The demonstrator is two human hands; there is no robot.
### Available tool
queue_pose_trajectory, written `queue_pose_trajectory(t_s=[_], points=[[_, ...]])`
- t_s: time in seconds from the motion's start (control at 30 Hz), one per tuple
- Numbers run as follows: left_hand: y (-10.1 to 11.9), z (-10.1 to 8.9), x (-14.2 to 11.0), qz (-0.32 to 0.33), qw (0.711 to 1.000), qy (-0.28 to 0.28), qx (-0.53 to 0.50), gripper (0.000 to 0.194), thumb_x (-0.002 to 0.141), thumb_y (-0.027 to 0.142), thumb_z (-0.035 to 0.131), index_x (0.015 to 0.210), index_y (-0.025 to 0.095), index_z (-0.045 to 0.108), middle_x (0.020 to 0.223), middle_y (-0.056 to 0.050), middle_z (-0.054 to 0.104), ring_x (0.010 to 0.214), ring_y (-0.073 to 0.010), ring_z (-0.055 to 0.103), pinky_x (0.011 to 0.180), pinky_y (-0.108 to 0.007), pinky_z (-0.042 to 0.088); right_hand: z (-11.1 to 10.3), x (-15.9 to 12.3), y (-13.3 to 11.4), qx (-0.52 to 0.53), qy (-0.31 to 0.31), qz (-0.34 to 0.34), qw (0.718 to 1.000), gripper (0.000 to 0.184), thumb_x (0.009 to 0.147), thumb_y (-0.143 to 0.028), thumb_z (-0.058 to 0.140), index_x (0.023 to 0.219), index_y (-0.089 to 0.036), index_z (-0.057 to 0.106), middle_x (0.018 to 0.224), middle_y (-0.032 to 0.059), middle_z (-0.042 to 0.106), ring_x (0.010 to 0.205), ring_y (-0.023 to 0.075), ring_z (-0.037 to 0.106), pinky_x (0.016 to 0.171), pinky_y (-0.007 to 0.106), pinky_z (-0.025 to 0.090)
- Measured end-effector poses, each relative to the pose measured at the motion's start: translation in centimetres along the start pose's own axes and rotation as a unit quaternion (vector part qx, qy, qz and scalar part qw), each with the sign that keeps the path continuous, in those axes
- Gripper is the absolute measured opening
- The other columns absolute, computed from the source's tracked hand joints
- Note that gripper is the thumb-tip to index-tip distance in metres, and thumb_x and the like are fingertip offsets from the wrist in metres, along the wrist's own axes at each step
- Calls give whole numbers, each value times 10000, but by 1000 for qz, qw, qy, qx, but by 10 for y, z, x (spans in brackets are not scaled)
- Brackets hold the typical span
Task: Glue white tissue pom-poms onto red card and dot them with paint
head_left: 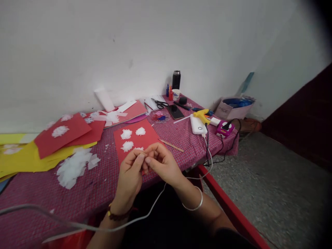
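Observation:
My left hand (pixel 133 166) and my right hand (pixel 163 162) meet fingertip to fingertip above the table's near edge. Both are closed in a pinch, and whatever sits between the fingers is too small or hidden to make out. Just beyond them lies a red sheet of paper (pixel 153 133) bearing several white tufts, such as one fluffy white paper tuft (pixel 127 146); another is partly covered by my fingers. To the left is a loose pile of white tissue paper pieces (pixel 74 167) on the checked tablecloth (pixel 103 180).
Yellow sheets (pixel 57 160) and more red paper (pixel 62 136) lie at the left. Beyond my hands are a wooden stick (pixel 171 145), scissors (pixel 160 103), a phone (pixel 175 112) and a black bottle (pixel 176 80). A yellow glue gun (pixel 201 116), white power bank (pixel 197 125) and cables lie right. A white cable (pixel 145 216) crosses before me.

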State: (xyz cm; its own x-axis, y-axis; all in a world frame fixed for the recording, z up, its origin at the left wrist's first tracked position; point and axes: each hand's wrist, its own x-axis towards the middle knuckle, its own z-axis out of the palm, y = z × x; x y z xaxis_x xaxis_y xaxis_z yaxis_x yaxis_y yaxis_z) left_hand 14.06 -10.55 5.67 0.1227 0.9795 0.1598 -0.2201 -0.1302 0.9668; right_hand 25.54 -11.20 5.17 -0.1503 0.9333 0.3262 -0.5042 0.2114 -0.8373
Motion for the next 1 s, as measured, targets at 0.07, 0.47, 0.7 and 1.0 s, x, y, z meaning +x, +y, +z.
queue_pose_trajectory(t_s=[0.07, 0.47, 0.7, 1.0], points=[[-6, 14, -1, -3, 1000, 18, -2, 224, 841, 326, 652, 680, 198, 565, 517, 60, 460, 463, -71, 407, 474, -198, 358, -12, -4, -6, 7, 8, 27, 1000, 252, 813, -375, 712, 923, -225, 542, 615, -78, 560, 521, 100, 565, 534, 257, 486], [-22, 58, 0, 37, 997, 36, 51, 342, 811, 319, 703, 577, 185, 492, 483, 74, 423, 433, -63, 371, 437, -177, 337, -42, -21, -11, 19, 120, -37, 992, 205, 749, -382, 715, 831, -227, 608, 623, -31, 584, 514, 122, 545, 515, 279, 480], [-13, 44, -8, 184, 955, 11, 231, 195, 846, 259, 675, 667, 216, 610, 588, 36, 573, 550, -117, 515, 550, -249, 427, -48, -29, -19, 55, 61, 27, 996, 342, 719, -409, 789, 812, -229, 514, 609, -71, 517, 508, 94, 483, 520, 246, 401], [12, 5, -4, 250, 880, -121, 386, 127, 818, 271, 708, 691, 273, 700, 601, 24, 660, 525, -131, 590, 521, -251, 436, -54, -40, -23, -34, -11, 97, 995, 275, 778, -372, 767, 822, -206, 552, 659, -46, 582, 577, 101, 532, 571, 251, 411]])
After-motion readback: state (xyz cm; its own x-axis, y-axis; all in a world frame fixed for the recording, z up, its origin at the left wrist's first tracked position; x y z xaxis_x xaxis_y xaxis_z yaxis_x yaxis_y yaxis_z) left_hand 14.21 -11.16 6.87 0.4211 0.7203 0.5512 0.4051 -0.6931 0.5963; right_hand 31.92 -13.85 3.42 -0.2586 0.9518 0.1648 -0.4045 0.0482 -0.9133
